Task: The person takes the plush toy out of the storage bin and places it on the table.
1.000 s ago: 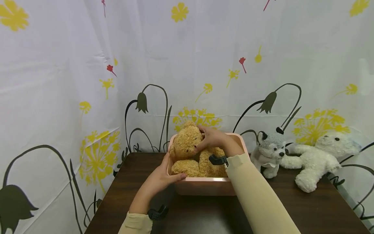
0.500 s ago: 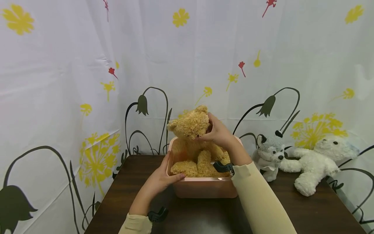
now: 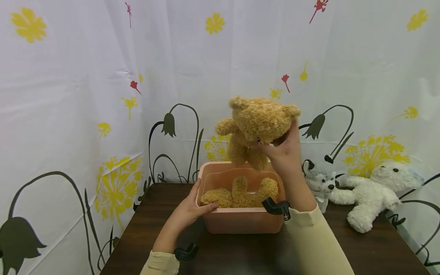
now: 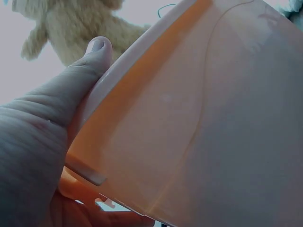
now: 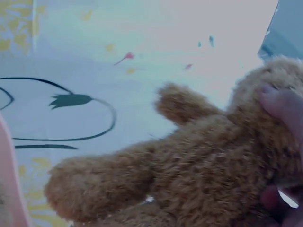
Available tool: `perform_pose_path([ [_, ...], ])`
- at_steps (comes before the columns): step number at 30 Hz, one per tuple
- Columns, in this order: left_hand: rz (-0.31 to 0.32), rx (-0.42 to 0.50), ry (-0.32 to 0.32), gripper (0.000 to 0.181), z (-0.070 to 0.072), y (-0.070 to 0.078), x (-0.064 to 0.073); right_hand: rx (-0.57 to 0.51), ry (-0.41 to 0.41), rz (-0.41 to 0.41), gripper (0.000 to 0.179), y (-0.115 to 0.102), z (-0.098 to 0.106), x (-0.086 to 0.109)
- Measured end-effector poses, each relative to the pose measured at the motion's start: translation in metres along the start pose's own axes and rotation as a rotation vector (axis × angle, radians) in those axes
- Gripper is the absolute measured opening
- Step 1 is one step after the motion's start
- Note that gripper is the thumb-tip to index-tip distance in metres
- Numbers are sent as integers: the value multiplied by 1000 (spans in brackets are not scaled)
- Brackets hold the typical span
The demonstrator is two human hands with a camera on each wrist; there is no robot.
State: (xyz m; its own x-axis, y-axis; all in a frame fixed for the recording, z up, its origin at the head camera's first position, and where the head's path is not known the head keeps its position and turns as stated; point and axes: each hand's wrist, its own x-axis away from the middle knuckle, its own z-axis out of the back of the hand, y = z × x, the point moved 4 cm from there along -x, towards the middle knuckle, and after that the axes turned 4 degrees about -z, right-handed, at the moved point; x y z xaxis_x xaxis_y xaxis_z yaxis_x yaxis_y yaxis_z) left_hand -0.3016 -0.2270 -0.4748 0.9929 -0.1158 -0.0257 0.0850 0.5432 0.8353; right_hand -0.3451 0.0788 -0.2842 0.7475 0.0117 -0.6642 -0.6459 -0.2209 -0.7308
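Observation:
My right hand (image 3: 288, 154) grips a golden-brown teddy bear (image 3: 262, 116) around its head and neck, holding it up above a pink plastic bin (image 3: 242, 223). The bear's legs dangle over the bin's back rim. In the right wrist view its body (image 5: 203, 170) stretches out from my thumb. My left hand (image 3: 190, 210) holds the bin's front left corner. The left wrist view has the thumb (image 4: 97, 59) along the rim and the fingers partly hidden by the bin wall. Inside the bin lies more golden plush (image 3: 240, 194), with limbs sticking up; its head is not visible.
To the right on the dark wooden table (image 3: 165, 202) sits a grey-and-white husky plush (image 3: 321, 179), partly covered by my right arm. Beside it a white plush animal (image 3: 372, 194) leans back near the table's right edge. A flower-print curtain (image 3: 220, 68) hangs behind.
My right hand has lifted the teddy bear up out of the bin and moved it to the right, uncovering the plush limbs below. My left hand has stayed on the bin.

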Motion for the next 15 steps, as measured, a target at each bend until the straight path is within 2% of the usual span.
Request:
perform_pose_path([
  [3,-3,8,0,126,0,0,0,-71,85,126,106,-26,12,10],
  [10,-6,13,-2,123,-1,-1,-3,-216,294,274,104,-73,53,44],
  [13,-4,7,-1,122,-4,-1,-4,-212,403,338,105,-84,79,63],
  [15,-4,0,3,122,-5,0,-4,-155,473,376,106,-88,97,77],
])
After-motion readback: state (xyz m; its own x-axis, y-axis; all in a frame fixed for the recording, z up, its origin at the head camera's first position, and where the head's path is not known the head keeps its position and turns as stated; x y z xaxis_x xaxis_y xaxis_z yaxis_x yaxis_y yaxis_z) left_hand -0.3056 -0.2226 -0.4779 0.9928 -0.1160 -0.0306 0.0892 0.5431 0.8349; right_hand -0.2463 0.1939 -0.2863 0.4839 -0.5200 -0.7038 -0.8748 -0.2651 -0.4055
